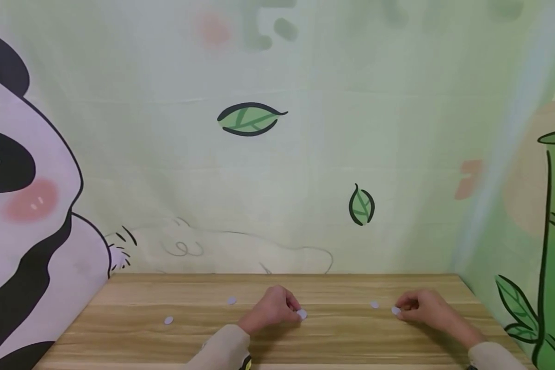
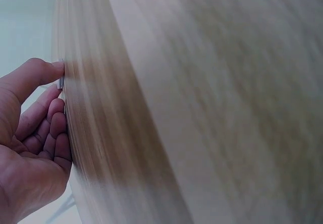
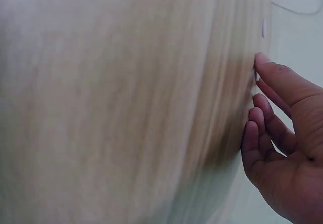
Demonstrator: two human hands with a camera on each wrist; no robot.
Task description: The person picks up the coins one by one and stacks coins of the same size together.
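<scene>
Between the thumb and forefinger of my left hand [image 1: 275, 307] is a small pale round disc [image 1: 302, 313], close over the wooden table. The left wrist view shows this disc [image 2: 60, 77] edge-on at the fingertips, the other fingers curled beneath. My right hand [image 1: 425, 307] pinches a similar disc [image 1: 395, 311] by its edge, low at the tabletop. In the right wrist view only a thin sliver of that disc [image 3: 257, 75] shows between thumb and forefinger. Just left of the right hand lies another disc [image 1: 374, 305].
Two more pale discs lie left of the left hand, one disc [image 1: 232, 300] farther back and another disc [image 1: 168, 320] nearer. The wood-grain table [image 1: 134, 293] ends at a cloth backdrop [image 1: 305, 169] printed with a panda, leaves and bamboo.
</scene>
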